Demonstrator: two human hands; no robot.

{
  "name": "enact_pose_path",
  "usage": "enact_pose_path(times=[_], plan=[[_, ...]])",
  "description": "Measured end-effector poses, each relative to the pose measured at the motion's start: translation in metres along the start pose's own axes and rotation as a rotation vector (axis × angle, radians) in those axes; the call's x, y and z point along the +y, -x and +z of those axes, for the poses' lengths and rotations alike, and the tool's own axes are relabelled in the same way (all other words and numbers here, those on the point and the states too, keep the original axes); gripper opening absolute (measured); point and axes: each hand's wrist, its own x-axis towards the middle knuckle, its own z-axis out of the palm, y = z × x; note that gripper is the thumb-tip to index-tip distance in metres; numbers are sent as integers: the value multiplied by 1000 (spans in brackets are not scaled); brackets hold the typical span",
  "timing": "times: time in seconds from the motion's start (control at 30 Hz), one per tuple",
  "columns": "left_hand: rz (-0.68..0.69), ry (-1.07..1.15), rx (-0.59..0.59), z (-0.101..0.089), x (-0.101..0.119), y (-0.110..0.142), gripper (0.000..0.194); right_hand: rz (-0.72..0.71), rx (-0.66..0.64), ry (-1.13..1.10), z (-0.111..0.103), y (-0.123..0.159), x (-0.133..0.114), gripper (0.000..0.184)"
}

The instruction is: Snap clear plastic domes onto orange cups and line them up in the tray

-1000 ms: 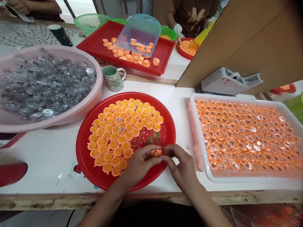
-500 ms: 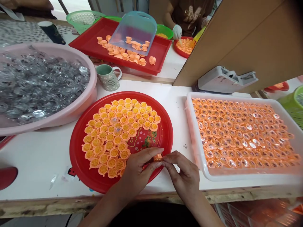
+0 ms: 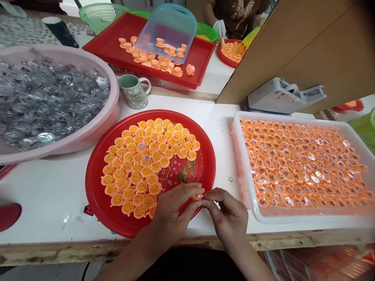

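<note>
Above the white table [image 3: 223, 125], hands [image 3: 171, 208] [image 3: 230, 216] pinch an orange cup [image 3: 197, 197] between them.

Small orange piece [image 3: 197, 197] mostly hidden by the fingers of the left hand [image 3: 174, 208] and right hand [image 3: 230, 214], at six o'clock.
The left edge cuts off the pink basin [image 3: 113, 88] at nine o'clock and a red object [image 3: 10, 216] at eight; the top edge crops a co-worker [image 3: 238, 13] at one; at three, the white tray [image 3: 293, 219] blurs, its far corner cropped, its pieces' dark marks too small to read.
</note>
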Motion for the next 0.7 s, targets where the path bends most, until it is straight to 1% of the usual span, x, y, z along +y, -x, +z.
enact_pose_path(times=[0.1, 0.17, 0.3, 0.4, 0.47, 0.53, 0.6, 0.67, 0.7], plan=[[-5, 11, -18, -1, 0, 0, 22, 24, -20, 7, 2, 0, -1, 13], [-48, 24, -31, -2, 0, 1, 19, 44, -34, 12, 3, 0, -1, 13], [-187, 88, 3, -1, -2, 2, 20, 98, -25, 22, 7, -2, 1, 13], [-340, 222, 22, 1, -4, 0, 20, 106, -19, 10, 9, -6, 6, 26], [-432, 321, 18, 3, -4, -1, 18, 78, -57, 19, 9, -8, 8, 32], [-486, 379, 28, 4, -6, -2, 16, 51, -92, 30, 9, -9, 9, 28], [-535, 389, 37, 5, -8, 0, 15, 50, -113, 40, 10, -7, 10, 23], [-553, 334, 46, 6, -11, 5, 14, 42, -134, 80, 13, -3, 13, 21], [-531, 289, 50, 6, -13, 8, 12, 23, -141, 109, 15, -1, 15, 21]])
